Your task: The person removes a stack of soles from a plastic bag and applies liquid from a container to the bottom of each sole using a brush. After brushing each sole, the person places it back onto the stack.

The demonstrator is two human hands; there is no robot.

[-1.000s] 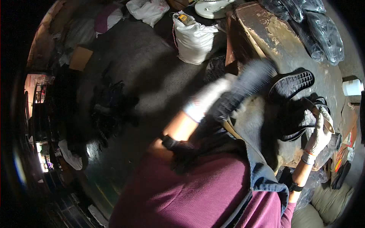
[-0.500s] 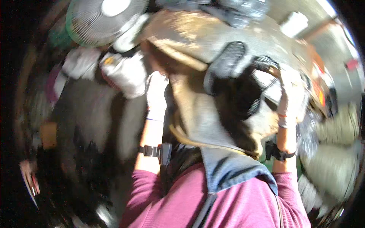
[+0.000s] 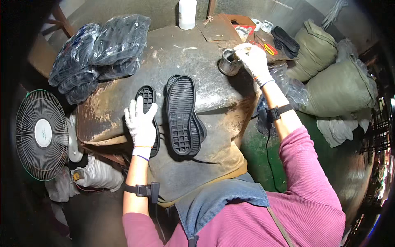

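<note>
My left hand [image 3: 140,119], in a white glove, lies over a black shoe sole [image 3: 146,95] at the front left of the worktable, fingers spread and thumb apart. The palm hides much of that sole. Just right of it, more black shoe soles [image 3: 181,115] lie stacked, the top one showing its ridged and gridded face. My right hand [image 3: 253,61], also gloved, is at the rim of a small metal cup [image 3: 229,63] at the table's far right. Its fingers are closed together; what they pinch is hidden.
Plastic-wrapped black bundles [image 3: 111,45] sit at the back left, above a standing fan [image 3: 42,133]. A white bottle [image 3: 187,14] stands at the back. Scissors [image 3: 269,49] and black soles [image 3: 286,41] lie beyond my right hand. Green sacks [image 3: 339,86] fill the right side.
The whole view has swung and is sharper now. My left hand has come onto a sole from beside the table edge, and my right hand is now at the metal cup.
</note>
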